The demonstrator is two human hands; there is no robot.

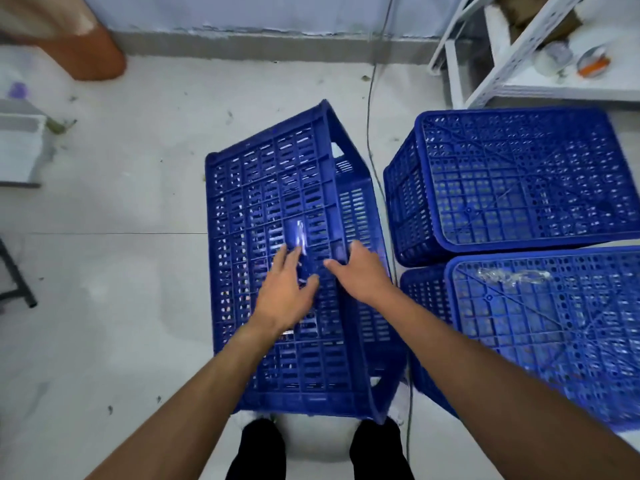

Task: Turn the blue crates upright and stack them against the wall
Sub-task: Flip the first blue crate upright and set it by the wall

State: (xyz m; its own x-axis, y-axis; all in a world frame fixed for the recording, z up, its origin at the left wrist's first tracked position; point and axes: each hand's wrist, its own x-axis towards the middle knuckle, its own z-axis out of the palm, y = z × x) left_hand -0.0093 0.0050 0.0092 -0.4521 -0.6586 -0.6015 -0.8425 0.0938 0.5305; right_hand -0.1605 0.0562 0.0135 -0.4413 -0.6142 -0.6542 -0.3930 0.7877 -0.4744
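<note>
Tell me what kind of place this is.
Probably a storeroom or workshop back room: blue perforated plastic crates on a scuffed pale concrete floor, beside a white slotted-metal shelving rack.

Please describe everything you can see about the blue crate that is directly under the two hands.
The blue crate looks like rigid plastic with slotted lattice walls and a thick rim. It lies on its side on the pale floor, one long wall facing up, a handle cut-out visible at its far end. The left hand rests open on that wall; the right hand lies at its right edge.
</note>
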